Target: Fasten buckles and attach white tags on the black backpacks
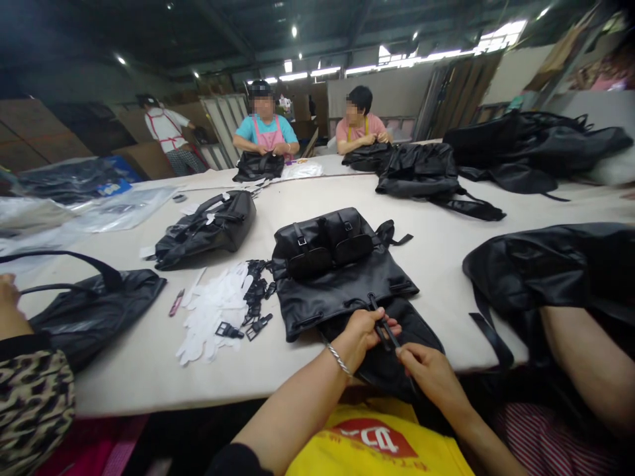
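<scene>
We see a black strap (pixel 387 332) pinched between both hands at the near edge of the surface (pixel 446 264); it comes off the black backpack (pixel 337 271) lying flat in front of us, pockets up, lower part hanging over the edge toward the lap. Left hand (pixel 364 330), w/ a silver bracelet at the wrist, is clenched round the strap's upper end, right by the bag's drawstring opening. Right hand (pixel 426 370) grips the strap's lower end btw thumb and fingers, just below and right of the left one.

Just left of the backpack: a heap of black plastic buckles (pixel 255 294), touching a spread of white paper pieces (pixel 213 311). A small pink cutter (pixel 176 302) lies near those, further left. Beyond it a second black bag (pixel 208 228) rests on its side.

At far left a co-worker's arm in a leopard-print sleeve (pixel 34 396) sits by another black bag w/ long handles (pixel 94 304). At right, a bare forearm (pixel 590 363) of another person lies under a big black bag (pixel 550 271). More black bags are piled at the far right end (pixel 436 172). Across the surface two seated people (pixel 265 129) handle bags; a third stands at back left.
</scene>
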